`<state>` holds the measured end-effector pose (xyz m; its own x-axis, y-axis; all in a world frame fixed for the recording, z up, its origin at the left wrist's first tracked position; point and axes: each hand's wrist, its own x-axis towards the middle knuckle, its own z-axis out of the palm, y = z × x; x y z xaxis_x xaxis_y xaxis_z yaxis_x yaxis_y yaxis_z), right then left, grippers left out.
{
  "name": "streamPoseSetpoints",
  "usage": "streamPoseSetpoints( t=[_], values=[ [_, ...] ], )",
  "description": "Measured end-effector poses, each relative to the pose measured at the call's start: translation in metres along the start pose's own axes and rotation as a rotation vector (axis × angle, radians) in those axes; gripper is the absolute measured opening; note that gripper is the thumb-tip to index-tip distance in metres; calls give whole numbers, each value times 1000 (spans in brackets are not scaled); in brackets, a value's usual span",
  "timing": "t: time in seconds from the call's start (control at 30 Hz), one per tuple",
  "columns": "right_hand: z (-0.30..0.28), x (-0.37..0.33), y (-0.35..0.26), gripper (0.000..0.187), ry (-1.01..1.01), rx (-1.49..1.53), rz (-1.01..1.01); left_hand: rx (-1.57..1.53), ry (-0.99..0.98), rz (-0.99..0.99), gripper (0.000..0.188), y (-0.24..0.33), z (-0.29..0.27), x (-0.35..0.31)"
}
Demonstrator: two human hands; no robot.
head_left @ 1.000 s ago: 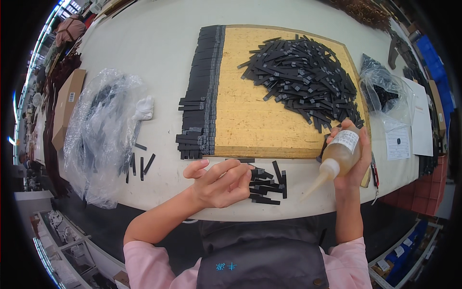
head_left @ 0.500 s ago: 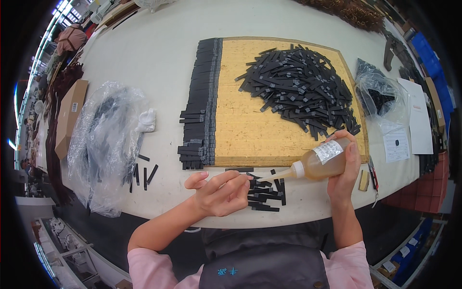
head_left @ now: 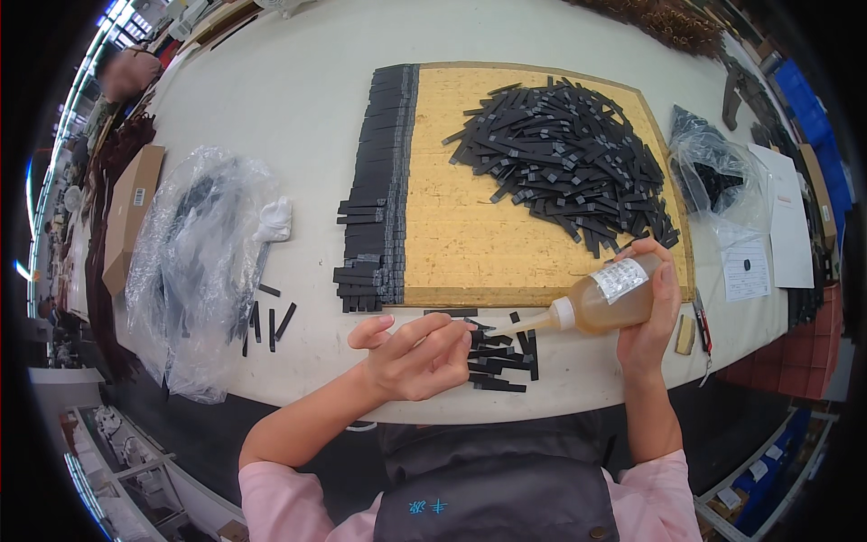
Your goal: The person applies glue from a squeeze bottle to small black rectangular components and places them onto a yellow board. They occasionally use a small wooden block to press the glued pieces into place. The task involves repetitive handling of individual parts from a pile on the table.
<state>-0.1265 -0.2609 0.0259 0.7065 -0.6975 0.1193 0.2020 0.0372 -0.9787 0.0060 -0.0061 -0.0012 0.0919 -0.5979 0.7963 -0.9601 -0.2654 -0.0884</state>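
Note:
My left hand (head_left: 418, 359) is closed in a pinch, with a small black strip (head_left: 478, 338) showing at its fingertips. My right hand (head_left: 647, 336) grips a squeeze bottle (head_left: 616, 296) of amber liquid with a white collar and a long thin nozzle. The bottle lies tilted sideways, its nozzle tip at or very near the strip. Under and beside the hands, several loose black strips (head_left: 506, 365) lie on the white table. Beyond them is a yellow board (head_left: 452, 235) carrying a heap of black strips (head_left: 564, 167) and, along its left edge, a neat column of strips (head_left: 379, 163).
At left are a clear plastic bag (head_left: 194, 271) with dark contents, a cardboard piece (head_left: 133, 217) and a few stray strips (head_left: 272, 330). At right lie a yellow block (head_left: 685, 334), a red-handled tool (head_left: 703, 327), paper sheets (head_left: 746, 268) and another plastic bag (head_left: 709, 176).
The view has shifted slightly, so the board sits a little higher. My right hand and the bottle have moved slightly; the nozzle stays at the pinched strip. My left hand keeps its pinch.

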Motion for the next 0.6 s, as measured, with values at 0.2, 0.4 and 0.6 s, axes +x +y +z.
streamPoseSetpoints(
  t=[0.2,0.4,0.6],
  values=[
    [1,0,0,37,-18,51,5,3,-4,4,36,1,0,0],
    [-2,0,-1,37,-42,40,16,9,-11,-4,37,1,0,1],
    [2,1,1,37,2,39,-6,12,-8,4,36,0,1,2]
  ],
)
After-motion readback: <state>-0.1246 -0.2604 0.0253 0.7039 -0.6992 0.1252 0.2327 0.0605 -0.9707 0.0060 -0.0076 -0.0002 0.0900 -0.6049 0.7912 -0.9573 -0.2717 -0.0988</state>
